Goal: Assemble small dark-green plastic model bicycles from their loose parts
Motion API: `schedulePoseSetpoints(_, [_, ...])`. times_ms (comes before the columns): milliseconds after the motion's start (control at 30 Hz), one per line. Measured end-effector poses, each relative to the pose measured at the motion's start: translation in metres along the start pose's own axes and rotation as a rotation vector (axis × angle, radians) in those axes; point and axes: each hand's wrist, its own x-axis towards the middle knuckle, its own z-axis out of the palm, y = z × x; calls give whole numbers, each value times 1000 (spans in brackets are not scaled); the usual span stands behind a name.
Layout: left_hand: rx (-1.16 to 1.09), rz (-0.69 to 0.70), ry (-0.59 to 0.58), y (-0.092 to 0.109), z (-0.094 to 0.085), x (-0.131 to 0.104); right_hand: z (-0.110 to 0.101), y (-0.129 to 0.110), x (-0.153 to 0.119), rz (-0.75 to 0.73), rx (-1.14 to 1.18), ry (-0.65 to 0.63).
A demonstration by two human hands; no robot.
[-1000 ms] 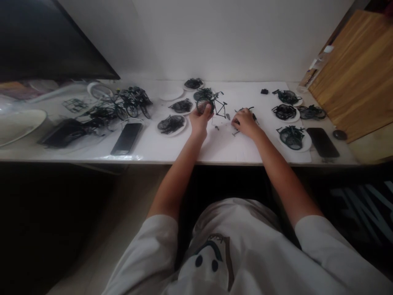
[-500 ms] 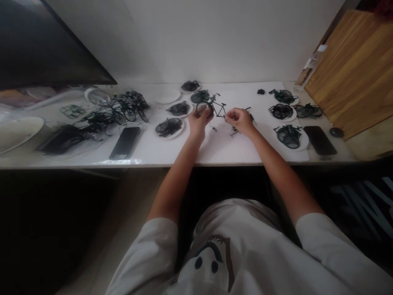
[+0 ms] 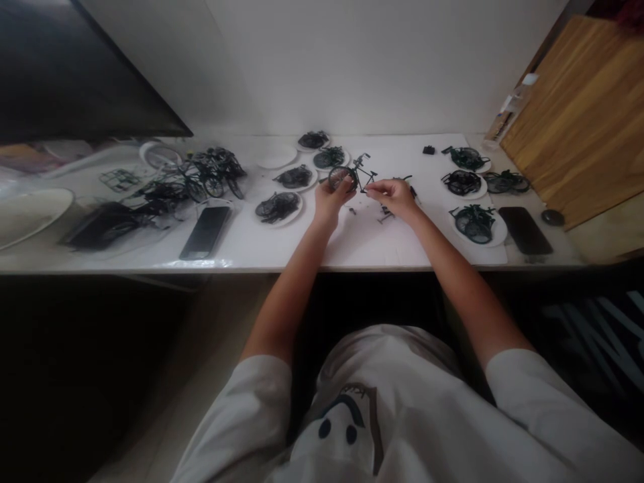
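Over the middle of the flat white sheet [image 3: 362,245], a miniature dark bicycle with a thin frame and one black spoked wheel [image 3: 335,174] is held by the person. The left hand [image 3: 331,202] grips it by this wheel, thumb and fingers closed on it. The right hand [image 3: 396,196] brings its thumb and fingertips to the low rear end of the frame; whether they pinch the frame itself or some tiny part, I cannot tell.

I judge the bicycle to be very light and rather stiff, but its narrow tubes and fine spokes could bend under a hard squeeze. The wheel may also turn, so the frame can swing in the hold. The tyre's rim, or the joint below the handlebar, seems the safest place to take hold.

On the sheet's left part, round white plates [image 3: 298,212] bear more dark pieces.
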Motion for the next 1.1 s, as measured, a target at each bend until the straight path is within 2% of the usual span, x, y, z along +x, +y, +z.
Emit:
schedulePoseSetpoints(167, [24,13,-49,-2,-2,-1,1,-2,0,22,31,14])
schedulePoseSetpoints(733, [52,1,-42,-1,0,-2,-1,-1,1,16,150,86])
schedulePoseSetpoints(1100, [52,-4,-58,-1,0,-2,-2,-6,-1,41,110,73])
